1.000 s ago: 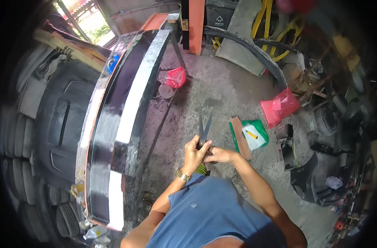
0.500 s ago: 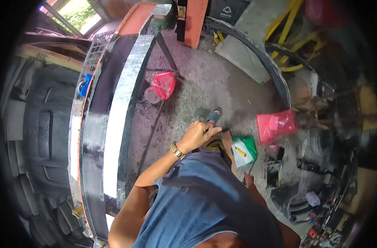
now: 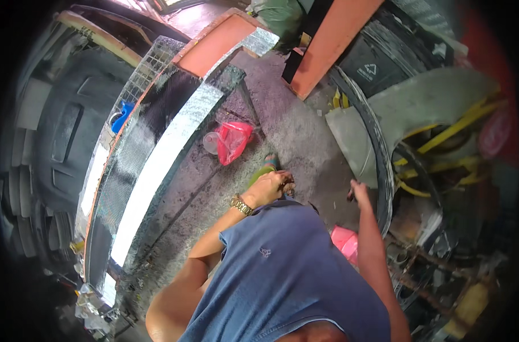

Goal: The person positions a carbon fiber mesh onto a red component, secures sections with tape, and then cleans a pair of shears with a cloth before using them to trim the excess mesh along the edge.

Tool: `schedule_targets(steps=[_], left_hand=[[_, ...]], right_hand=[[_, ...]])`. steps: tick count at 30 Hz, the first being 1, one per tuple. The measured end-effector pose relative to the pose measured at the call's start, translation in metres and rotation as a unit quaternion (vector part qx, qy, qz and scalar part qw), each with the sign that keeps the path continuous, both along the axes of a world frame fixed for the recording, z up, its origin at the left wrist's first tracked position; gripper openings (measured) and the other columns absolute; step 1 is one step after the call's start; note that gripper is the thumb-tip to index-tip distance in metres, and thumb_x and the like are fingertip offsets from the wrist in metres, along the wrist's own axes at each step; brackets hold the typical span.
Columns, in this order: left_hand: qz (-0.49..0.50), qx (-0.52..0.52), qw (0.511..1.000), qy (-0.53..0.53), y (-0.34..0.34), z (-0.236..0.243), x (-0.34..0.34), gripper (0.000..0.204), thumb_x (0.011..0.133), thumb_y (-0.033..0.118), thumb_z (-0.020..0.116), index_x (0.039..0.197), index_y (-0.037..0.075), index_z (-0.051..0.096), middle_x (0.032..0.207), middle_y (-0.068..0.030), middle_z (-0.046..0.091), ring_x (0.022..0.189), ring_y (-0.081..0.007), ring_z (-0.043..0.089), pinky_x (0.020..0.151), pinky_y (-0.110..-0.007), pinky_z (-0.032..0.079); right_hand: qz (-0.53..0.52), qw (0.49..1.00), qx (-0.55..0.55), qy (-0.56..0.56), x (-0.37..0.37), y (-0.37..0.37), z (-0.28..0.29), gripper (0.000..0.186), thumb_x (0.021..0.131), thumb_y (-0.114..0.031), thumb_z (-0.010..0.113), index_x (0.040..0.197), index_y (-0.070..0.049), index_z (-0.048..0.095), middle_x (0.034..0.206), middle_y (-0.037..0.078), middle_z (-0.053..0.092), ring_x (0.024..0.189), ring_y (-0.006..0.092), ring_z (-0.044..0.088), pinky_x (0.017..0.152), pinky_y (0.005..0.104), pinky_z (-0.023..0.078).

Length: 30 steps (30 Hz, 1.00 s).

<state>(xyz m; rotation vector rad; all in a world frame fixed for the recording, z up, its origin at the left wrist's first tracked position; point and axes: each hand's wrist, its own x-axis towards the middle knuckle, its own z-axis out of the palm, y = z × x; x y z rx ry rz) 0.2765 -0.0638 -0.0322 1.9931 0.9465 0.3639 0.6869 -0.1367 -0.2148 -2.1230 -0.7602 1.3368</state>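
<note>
My left hand (image 3: 264,190), with a gold watch (image 3: 241,205) on its wrist, hangs in front of my blue shirt (image 3: 276,256). Its fingers are curled in, and what they may hold is hidden. My right hand (image 3: 360,194) is out to the right, its fingers closed around a small dark thing too small to name. To the left stands a long curved piece covered in black woven sheet (image 3: 128,148), with a bright silver-white strip (image 3: 162,162) along it and an orange end panel (image 3: 219,43). Neither hand touches it.
A pink plastic bag (image 3: 235,142) and a clear cup (image 3: 211,142) are beside the curved piece. Another pink package (image 3: 345,242) lies near my right arm. An orange board (image 3: 333,48), a black curved strip (image 3: 370,128) and yellow bars (image 3: 459,134) stand ahead on the right.
My view has turned to the right and moved on. My right hand has swung forward from beside my body, and my left fingers have curled further in.
</note>
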Motion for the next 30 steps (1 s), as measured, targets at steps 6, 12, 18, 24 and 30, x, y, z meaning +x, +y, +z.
schedule_targets(steps=[6, 12, 18, 24, 30], left_hand=[[0.047, -0.046, 0.998, -0.016, 0.100, -0.015, 0.042, 0.021, 0.094, 0.022, 0.058, 0.090, 0.003, 0.063, 0.088, -0.0125, 0.065, 0.085, -0.0340, 0.064, 0.073, -0.042, 0.050], [0.241, 0.083, 0.964, -0.078, 0.248, -0.026, 0.041, 0.022, 0.092, 0.017, 0.061, 0.101, -0.003, 0.063, 0.114, -0.0170, 0.063, 0.105, -0.0362, 0.060, 0.090, -0.041, 0.048], [0.526, 0.257, 0.808, 0.063, 0.350, -0.044, -0.026, 0.049, 0.090, 0.019, 0.065, 0.130, -0.005, 0.051, 0.138, -0.0251, 0.049, 0.128, -0.0396, 0.048, 0.106, -0.046, 0.040], [0.663, 0.227, 0.682, 0.207, 0.369, -0.061, -0.051, 0.062, 0.091, 0.022, 0.063, 0.142, -0.004, 0.039, 0.147, -0.0245, 0.039, 0.138, -0.0393, 0.034, 0.112, -0.046, 0.030], [0.680, 0.101, 0.654, 0.315, 0.400, -0.041, -0.004, 0.063, 0.095, 0.031, 0.056, 0.146, 0.001, 0.035, 0.156, -0.0177, 0.026, 0.144, -0.0370, 0.022, 0.116, -0.050, 0.021]], right_hand=[[0.022, 0.991, 0.111, -0.068, 0.059, 0.212, 0.044, 0.037, 0.091, -0.038, 0.060, 0.070, -0.008, 0.056, 0.057, 0.003, 0.054, 0.051, 0.0170, 0.054, 0.053, 0.0325, 0.040], [0.035, 0.988, -0.072, 0.134, 0.077, 0.288, -0.018, 0.039, 0.091, -0.042, 0.062, 0.073, -0.008, 0.057, 0.058, 0.005, 0.054, 0.049, 0.0186, 0.054, 0.048, 0.0347, 0.044], [0.073, 0.984, -0.061, 0.153, 0.047, 0.407, -0.030, 0.033, 0.091, -0.035, 0.064, 0.078, -0.006, 0.059, 0.059, 0.005, 0.055, 0.051, 0.0192, 0.057, 0.049, 0.0342, 0.045], [0.251, 0.960, 0.046, 0.116, 0.009, 0.603, -0.021, 0.029, 0.090, -0.032, 0.062, 0.078, -0.006, 0.060, 0.062, 0.005, 0.056, 0.051, 0.0185, 0.056, 0.050, 0.0333, 0.045], [0.367, 0.920, -0.047, 0.134, -0.075, 0.766, -0.006, 0.026, 0.092, -0.031, 0.062, 0.081, -0.008, 0.058, 0.061, 0.002, 0.054, 0.048, 0.0127, 0.054, 0.043, 0.0267, 0.042]])
